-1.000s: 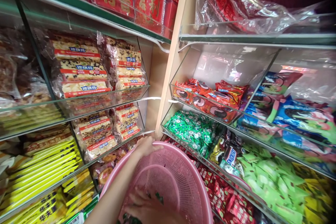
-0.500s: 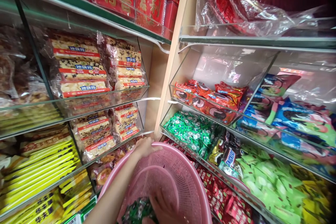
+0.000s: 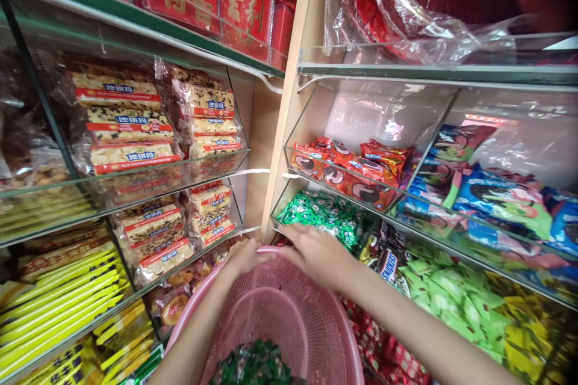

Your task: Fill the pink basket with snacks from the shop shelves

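A pink mesh basket (image 3: 311, 307) fills the lower middle, with green-wrapped candies (image 3: 255, 364) at its bottom. My left hand (image 3: 247, 254) grips the basket's far rim, fingers closed over it. My right hand (image 3: 311, 252) is above the rim just to the right, reaching toward the bin of green candies (image 3: 323, 213); its fingers are partly bent, and whether they hold anything cannot be made out.
Glass-fronted shelves meet at a wooden post (image 3: 282, 108). Packaged pastries (image 3: 130, 123) stand left, above yellow packets (image 3: 58, 301). Red packs (image 3: 352, 168), blue packs (image 3: 501, 195), a Snickers bar (image 3: 388, 264) and light green packets (image 3: 451, 295) lie right. A glass ledge crosses above the green candies.
My right hand has left the candies inside the basket and moved up to the far rim near the green candy bin. My left hand stays on the rim. The view has shifted slightly.
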{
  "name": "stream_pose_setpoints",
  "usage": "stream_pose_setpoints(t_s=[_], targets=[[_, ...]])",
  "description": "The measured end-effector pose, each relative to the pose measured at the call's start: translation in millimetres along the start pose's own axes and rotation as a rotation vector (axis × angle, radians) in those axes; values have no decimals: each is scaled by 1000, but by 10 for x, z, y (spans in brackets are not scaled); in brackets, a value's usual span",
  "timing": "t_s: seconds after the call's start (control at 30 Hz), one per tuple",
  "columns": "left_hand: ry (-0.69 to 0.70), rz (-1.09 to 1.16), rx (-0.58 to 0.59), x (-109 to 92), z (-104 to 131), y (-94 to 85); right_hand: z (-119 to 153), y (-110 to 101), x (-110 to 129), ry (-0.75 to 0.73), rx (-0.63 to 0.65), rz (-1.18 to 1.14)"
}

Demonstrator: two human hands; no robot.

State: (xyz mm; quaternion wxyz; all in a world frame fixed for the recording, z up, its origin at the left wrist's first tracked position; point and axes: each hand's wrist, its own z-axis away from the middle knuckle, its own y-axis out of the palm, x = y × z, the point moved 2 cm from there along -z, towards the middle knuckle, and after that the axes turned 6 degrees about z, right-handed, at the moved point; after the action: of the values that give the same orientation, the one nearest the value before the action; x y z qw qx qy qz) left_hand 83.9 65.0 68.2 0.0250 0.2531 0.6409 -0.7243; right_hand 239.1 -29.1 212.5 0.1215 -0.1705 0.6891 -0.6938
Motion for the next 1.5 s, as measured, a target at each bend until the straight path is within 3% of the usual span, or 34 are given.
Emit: stream_pose_setpoints(t_s=[0.07, 0.2, 0.3, 0.43, 0.9, 1.2, 1.4, 1.5], targets=[[1, 8, -1, 7, 17, -34, -248, -85, -196, 112, -10, 175], [-9, 28, -10, 42, 65, -105, -643, -15, -697, 311, 46, 254], [-26, 43, -18, 84, 89, -127, -782, 47, -1019, 429, 56, 277], [-30, 52, -17, 123, 77, -109, -818, 47, -1226, 476, 15, 283], [-5, 60, 3, 73, -9, -49, -878, 225, -1160, 631, 129, 160], [-6, 62, 7, -31, -28, -40, -787, 179, -918, 502, 167, 143], [-8, 52, -6, 3, -14, -23, -740, -25, -1094, 462, 58, 193], [-4, 50, -6, 26, 8, -33, -687, -25, -1235, 473, 18, 213]])
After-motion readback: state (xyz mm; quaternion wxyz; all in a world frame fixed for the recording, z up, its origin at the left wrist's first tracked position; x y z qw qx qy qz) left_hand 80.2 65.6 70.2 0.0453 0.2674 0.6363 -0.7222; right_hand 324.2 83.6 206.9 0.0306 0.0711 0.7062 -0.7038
